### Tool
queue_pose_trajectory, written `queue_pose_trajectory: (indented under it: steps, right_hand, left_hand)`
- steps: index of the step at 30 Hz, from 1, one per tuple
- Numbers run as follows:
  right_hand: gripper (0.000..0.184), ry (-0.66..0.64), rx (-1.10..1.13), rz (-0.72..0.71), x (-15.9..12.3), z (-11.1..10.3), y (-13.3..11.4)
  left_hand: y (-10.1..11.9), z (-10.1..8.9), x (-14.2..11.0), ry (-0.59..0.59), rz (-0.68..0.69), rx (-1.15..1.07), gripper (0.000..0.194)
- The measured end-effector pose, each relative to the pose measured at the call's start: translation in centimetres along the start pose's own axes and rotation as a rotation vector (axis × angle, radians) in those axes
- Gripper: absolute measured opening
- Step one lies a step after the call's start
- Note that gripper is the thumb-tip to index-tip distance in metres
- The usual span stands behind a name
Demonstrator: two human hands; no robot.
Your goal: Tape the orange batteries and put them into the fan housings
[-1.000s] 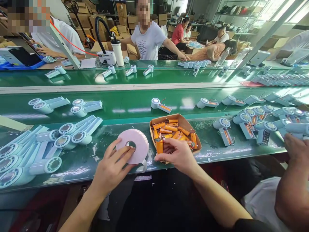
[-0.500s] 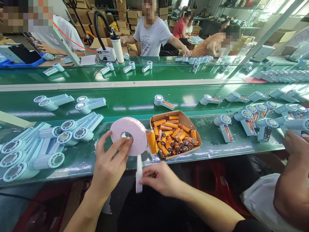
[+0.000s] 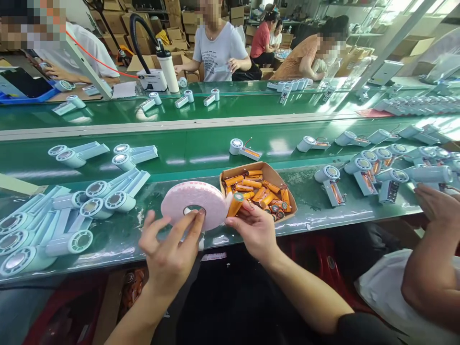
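Observation:
My left hand (image 3: 172, 251) grips a wide pale-pink roll of double-sided tape (image 3: 215, 213), with fingers at its core hole and the other fingers spread. The roll is tilted over the bench's front edge. At its right rim, my right hand (image 3: 259, 232) pinches an orange battery cell (image 3: 235, 203) between thumb and fingers. The cell's top end touches or nearly touches the tape's edge; I cannot tell whether it is stuck there. Just behind my right hand stands an open cardboard box (image 3: 222, 167) of several orange cells. A pale strip (image 3: 213, 257) shows below the roll.
Light-blue fan-like housings (image 3: 81, 242) are heaped at left. More housings with orange cells fitted (image 3: 328, 179) stand at right, near a co-worker's hand (image 3: 436, 206). A green conveyor (image 3: 194, 139) runs behind the bench, with several people beyond.
My right hand has left the hanging white tape strip, moved up and taken hold of the orange cell beside the roll. The roll has tilted flatter in my left hand.

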State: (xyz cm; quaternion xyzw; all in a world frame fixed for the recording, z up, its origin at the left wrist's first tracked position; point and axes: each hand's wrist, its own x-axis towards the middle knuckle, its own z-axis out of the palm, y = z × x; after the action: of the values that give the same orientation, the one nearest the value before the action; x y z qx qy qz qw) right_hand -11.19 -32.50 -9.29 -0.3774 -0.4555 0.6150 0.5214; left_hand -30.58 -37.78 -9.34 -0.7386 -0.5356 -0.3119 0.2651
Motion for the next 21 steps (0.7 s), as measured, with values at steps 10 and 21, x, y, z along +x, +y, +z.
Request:
queue_pose_trajectory:
  steps: [10, 21]
  right_hand:
    - [0.031, 0.299, 0.125, -0.157, 2.6, -3.4, -2.7]
    - [0.056, 0.523, 0.010, -0.156, 1.9, -12.9, -4.0]
  left_hand:
    - [2.0, 1.9, -2.4, -0.182, -0.160, -0.171, 0.043]
    - [-15.0, 4.0, -1.6, -0.538, -0.597, 0.244, 0.044]
